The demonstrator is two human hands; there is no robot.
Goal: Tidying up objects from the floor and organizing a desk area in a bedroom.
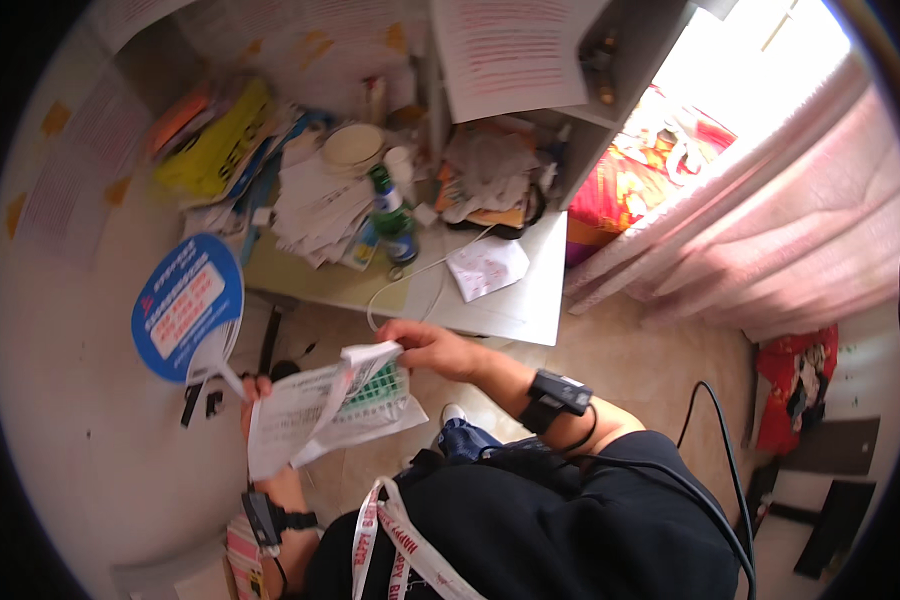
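Note:
In my left hand (256, 391) are the handle of a blue plastic hand fan (187, 311) and the left side of some white printed papers (289, 416). The fan's round face is up and left of the hand and bears writing. My right hand (429, 351) pinches the upper right corner of the papers, where a folded white part with a green grid print (379, 390) shows. The papers are held in front of my body, short of the desk edge. Much of my left hand is hidden behind the sheets.
On the desk (529, 319) stand a green glass bottle (394, 217) and a pale bowl (352, 146), with loose papers (319, 206), a creased sheet (487, 266), a white cable (412, 279) and a yellow bag (221, 142). A pink curtain (780, 225) hangs at right. A black cable (709, 517) runs beside me.

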